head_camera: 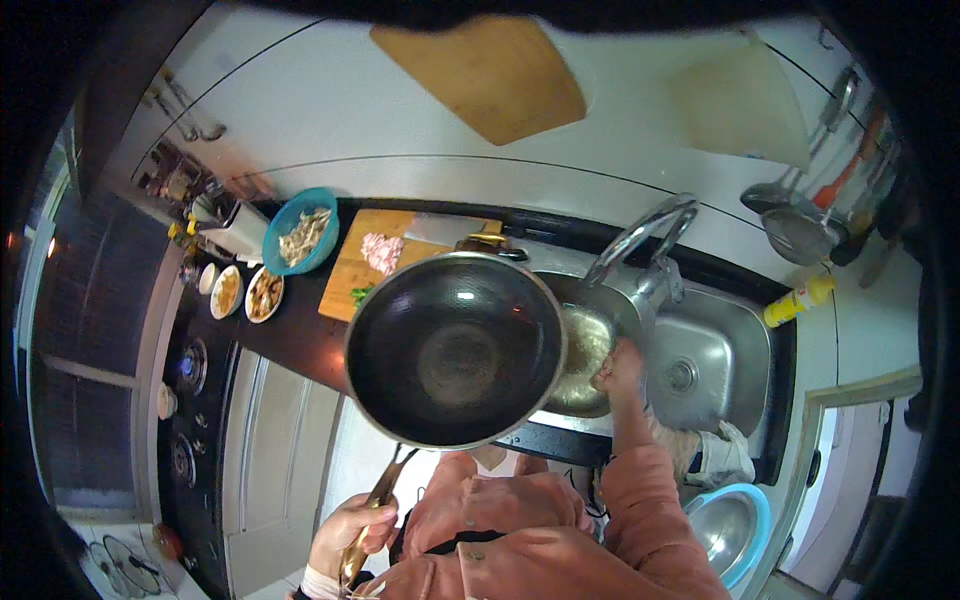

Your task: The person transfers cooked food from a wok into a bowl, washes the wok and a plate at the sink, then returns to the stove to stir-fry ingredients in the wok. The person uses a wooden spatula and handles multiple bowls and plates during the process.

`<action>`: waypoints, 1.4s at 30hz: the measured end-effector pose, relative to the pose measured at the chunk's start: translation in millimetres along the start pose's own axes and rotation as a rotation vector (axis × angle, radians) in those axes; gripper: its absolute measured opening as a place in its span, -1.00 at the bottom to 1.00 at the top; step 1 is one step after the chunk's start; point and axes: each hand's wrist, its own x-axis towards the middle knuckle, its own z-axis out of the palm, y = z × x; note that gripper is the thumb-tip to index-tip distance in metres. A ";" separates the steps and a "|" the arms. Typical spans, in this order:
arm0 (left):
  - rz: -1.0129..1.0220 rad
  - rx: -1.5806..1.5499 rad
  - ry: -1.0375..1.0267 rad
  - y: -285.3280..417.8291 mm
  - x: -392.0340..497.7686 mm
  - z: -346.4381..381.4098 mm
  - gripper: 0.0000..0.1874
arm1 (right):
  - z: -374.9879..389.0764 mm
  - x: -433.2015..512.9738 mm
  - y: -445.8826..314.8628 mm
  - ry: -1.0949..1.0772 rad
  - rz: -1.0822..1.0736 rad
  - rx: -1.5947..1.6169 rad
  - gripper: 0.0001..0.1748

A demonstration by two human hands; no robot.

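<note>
My left hand (358, 529) grips the long handle (382, 487) of a dark wok (456, 349), held up with its inside facing me. The wok looks empty and covers part of the cutting board and of the left sink basin. Over that left basin (592, 322), my right hand (622, 365) has its fingers curled; whether anything is in them is hidden. A chrome faucet (637, 232) rises behind this hand. To the wok's left, a wooden cutting board (341, 281) bears chopped pink meat (382, 253), some chopped greens (361, 295) and a cleaver (442, 227).
A blue basket (334, 236) of pale shredded food and small bowls (264, 295) stand left. A gas stove (195, 435) is lit at its far burner. Right are another sink basin (720, 345), a yellow bottle (801, 300) and a blue-rimmed basin (757, 517). Ladles (772, 196) hang on the wall.
</note>
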 end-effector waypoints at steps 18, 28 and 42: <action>0.523 -0.549 0.315 -60.1 -114.5 -229.1 -0.84 | 61.3 -177.1 167.3 -0.518 -1.175 -1.401 -0.65; 0.619 -0.634 0.426 -42.3 -184.2 -388.3 -0.86 | 74.6 -211.2 182.8 0.461 -1.388 -1.777 -0.47; 0.762 -0.600 0.269 165.0 -136.7 -618.4 -0.79 | 528.6 -231.8 396.7 -0.821 0.194 -0.598 -0.69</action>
